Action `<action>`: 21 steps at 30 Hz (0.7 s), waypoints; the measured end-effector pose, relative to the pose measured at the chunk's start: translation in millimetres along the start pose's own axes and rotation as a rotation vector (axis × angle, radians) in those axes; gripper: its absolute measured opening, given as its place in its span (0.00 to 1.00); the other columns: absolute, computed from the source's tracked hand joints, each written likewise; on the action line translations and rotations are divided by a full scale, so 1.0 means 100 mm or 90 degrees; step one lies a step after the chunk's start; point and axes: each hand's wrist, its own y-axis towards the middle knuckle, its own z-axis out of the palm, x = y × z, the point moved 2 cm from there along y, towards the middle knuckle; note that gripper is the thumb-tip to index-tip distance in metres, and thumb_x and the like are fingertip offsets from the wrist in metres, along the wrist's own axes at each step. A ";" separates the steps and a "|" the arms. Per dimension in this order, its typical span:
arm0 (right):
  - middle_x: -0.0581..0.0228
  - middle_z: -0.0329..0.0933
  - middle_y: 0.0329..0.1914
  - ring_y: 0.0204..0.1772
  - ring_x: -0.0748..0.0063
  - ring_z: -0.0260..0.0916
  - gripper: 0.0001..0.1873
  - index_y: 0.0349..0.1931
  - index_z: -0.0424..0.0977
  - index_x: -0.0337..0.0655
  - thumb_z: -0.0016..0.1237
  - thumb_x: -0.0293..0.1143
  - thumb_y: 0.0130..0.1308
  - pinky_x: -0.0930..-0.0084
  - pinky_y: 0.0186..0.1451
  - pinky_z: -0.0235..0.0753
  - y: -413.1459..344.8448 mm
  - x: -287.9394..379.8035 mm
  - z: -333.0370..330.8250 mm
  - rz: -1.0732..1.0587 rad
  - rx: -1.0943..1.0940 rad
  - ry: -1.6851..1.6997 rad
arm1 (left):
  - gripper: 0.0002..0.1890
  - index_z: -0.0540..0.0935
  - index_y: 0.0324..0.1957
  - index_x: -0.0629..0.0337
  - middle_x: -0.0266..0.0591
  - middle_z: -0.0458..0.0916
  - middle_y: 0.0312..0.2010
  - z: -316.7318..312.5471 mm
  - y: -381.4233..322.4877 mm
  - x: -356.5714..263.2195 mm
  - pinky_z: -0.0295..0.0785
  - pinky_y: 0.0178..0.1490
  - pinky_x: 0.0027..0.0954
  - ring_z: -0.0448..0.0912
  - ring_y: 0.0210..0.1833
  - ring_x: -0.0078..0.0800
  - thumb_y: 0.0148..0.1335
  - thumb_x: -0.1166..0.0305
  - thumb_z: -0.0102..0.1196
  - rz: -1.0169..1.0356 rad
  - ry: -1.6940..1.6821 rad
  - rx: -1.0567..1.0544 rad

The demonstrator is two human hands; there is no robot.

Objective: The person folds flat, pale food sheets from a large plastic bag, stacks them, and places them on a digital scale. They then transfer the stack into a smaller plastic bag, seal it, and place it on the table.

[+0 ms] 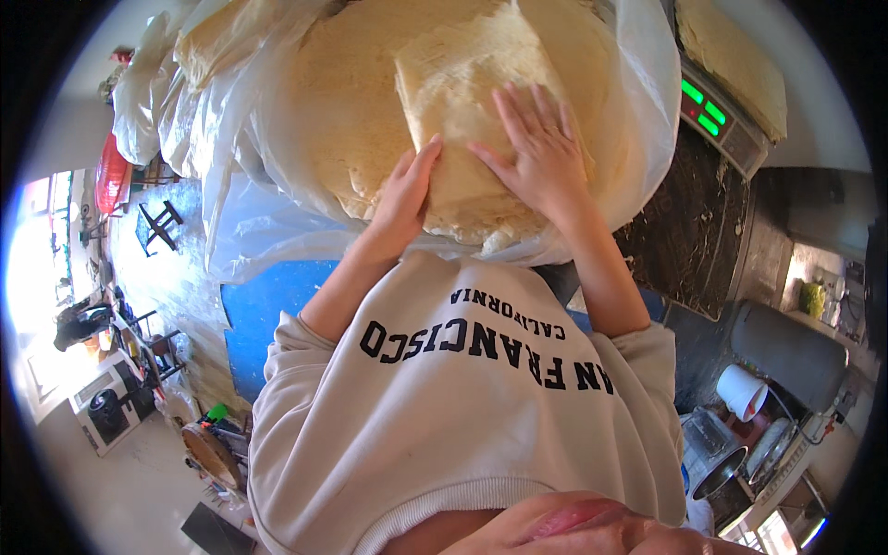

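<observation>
A folded, pale yellow layered sheet, perhaps of dough or bean curd skin, lies on a broad stack of like sheets wrapped at its sides in clear plastic film. My left hand rests at the near left edge of the folded piece, thumb along its top; its fingers are partly hidden at the side. My right hand lies flat on the right part of the same piece with its fingers spread.
A digital scale with a lit green display stands at the right, bearing more pale sheets. Below it is a dark stained board. A black folding stool is at the left; a metal pot and white bucket are lower right.
</observation>
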 end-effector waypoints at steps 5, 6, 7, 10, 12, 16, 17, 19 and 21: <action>0.60 0.57 0.76 0.80 0.53 0.44 0.40 0.74 0.55 0.50 0.44 0.60 0.67 0.53 0.81 0.36 -0.12 -0.26 0.04 -0.041 0.030 0.040 | 0.38 0.73 0.56 0.72 0.49 0.77 0.51 -0.32 0.31 0.10 0.69 0.58 0.39 0.75 0.53 0.37 0.69 0.40 0.36 -0.182 -0.187 0.046; 0.59 0.57 0.76 0.80 0.49 0.43 0.40 0.73 0.56 0.46 0.45 0.59 0.67 0.51 0.80 0.34 -0.12 -0.32 0.03 -0.050 0.047 0.058 | 0.35 0.72 0.55 0.73 0.49 0.77 0.50 -0.33 0.39 0.13 0.70 0.59 0.39 0.75 0.53 0.37 0.69 0.44 0.40 -0.210 -0.227 0.058; 0.59 0.57 0.76 0.81 0.50 0.42 0.39 0.73 0.56 0.46 0.45 0.58 0.68 0.51 0.80 0.34 -0.13 -0.39 0.01 -0.020 0.073 0.111 | 0.33 0.71 0.55 0.75 0.50 0.77 0.50 -0.34 0.44 0.15 0.70 0.59 0.40 0.75 0.53 0.36 0.69 0.47 0.43 -0.227 -0.260 0.053; 0.58 0.54 0.78 0.82 0.53 0.39 0.36 0.73 0.55 0.45 0.40 0.55 0.71 0.56 0.81 0.34 -0.12 -0.59 -0.09 0.018 0.100 0.265 | 0.18 0.76 0.42 0.66 0.43 0.78 0.37 -0.12 0.60 0.21 0.72 0.48 0.34 0.76 0.42 0.32 0.69 0.58 0.44 -0.182 -0.343 0.122; 0.58 0.54 0.78 0.82 0.56 0.38 0.35 0.73 0.56 0.45 0.37 0.55 0.73 0.58 0.80 0.36 -0.09 -0.71 -0.16 0.068 0.113 0.441 | 0.14 0.77 0.33 0.60 0.38 0.79 0.30 0.12 0.67 0.22 0.71 0.38 0.28 0.73 0.31 0.25 0.70 0.62 0.46 -0.188 -0.383 0.162; 0.50 0.57 0.75 0.78 0.52 0.49 0.36 0.69 0.62 0.36 0.29 0.58 0.75 0.62 0.78 0.47 0.02 -0.74 -0.33 0.226 0.170 0.530 | 0.19 0.80 0.39 0.61 0.40 0.81 0.32 0.44 0.73 0.09 0.75 0.38 0.30 0.76 0.31 0.24 0.74 0.57 0.41 -0.006 -0.120 0.119; 0.47 0.57 0.75 0.77 0.50 0.52 0.37 0.68 0.63 0.34 0.29 0.58 0.75 0.63 0.77 0.49 0.07 -0.69 -0.36 0.284 0.190 0.541 | 0.20 0.80 0.42 0.61 0.41 0.82 0.34 0.49 0.73 0.08 0.76 0.40 0.31 0.78 0.33 0.26 0.74 0.55 0.40 -0.014 -0.172 0.158; 0.37 0.59 0.71 0.74 0.43 0.56 0.42 0.65 0.64 0.27 0.29 0.63 0.73 0.63 0.76 0.53 0.14 -0.53 -0.49 0.301 0.207 0.288 | 0.23 0.79 0.47 0.62 0.44 0.83 0.38 0.51 0.72 0.05 0.80 0.45 0.34 0.82 0.37 0.31 0.74 0.52 0.39 0.053 -0.328 0.265; 0.33 0.59 0.70 0.75 0.43 0.54 0.45 0.64 0.64 0.26 0.29 0.66 0.71 0.61 0.76 0.54 0.20 -0.28 -0.52 0.263 0.168 0.118 | 0.26 0.74 0.57 0.64 0.48 0.82 0.49 0.49 0.73 0.13 0.79 0.55 0.40 0.83 0.48 0.38 0.74 0.52 0.37 -0.006 -0.382 0.387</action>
